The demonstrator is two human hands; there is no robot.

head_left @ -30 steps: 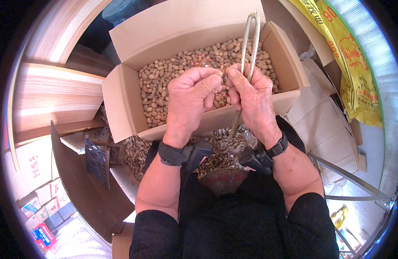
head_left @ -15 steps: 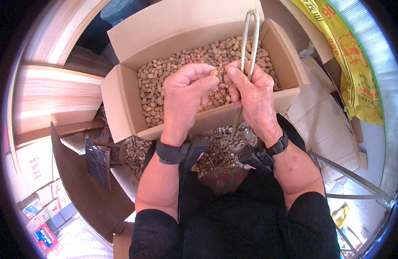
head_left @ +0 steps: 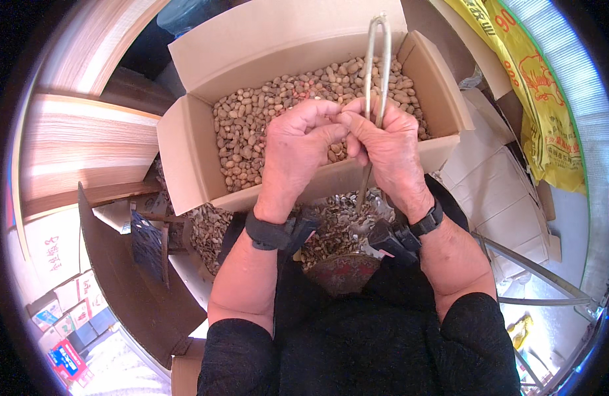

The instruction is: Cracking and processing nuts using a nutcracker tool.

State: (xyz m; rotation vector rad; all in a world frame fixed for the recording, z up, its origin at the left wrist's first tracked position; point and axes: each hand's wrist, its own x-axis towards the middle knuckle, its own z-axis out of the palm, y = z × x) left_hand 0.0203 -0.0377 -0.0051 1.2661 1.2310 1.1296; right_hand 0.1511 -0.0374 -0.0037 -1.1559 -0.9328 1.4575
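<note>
My left hand (head_left: 292, 155) and my right hand (head_left: 393, 152) meet at the fingertips over a cardboard box (head_left: 192, 148). My left thumb and forefinger are pinched on a peanut, now hidden between the fingers of both hands. Long, narrow tongs (head_left: 385, 63), folded double at the top, are gripped upright in my right hand. Their lower end comes out below it, in front of the box. Inside the box lie many unshelled peanuts (head_left: 248, 109), with a few reddish kernels among them.
Broken shells (head_left: 334, 228) are heaped between the box and my lap. A curved cardboard sheet (head_left: 119, 284) stands at left, beside wood-grain panels (head_left: 90, 152). On the right are flattened cardboard (head_left: 489, 178), a yellow sack (head_left: 548, 112) and a metal frame (head_left: 535, 267).
My left hand has moved right and slightly up, so its fingertips now touch those of my right hand. The peanut in its pinch has gone out of sight. The tongs have tilted slightly left.
</note>
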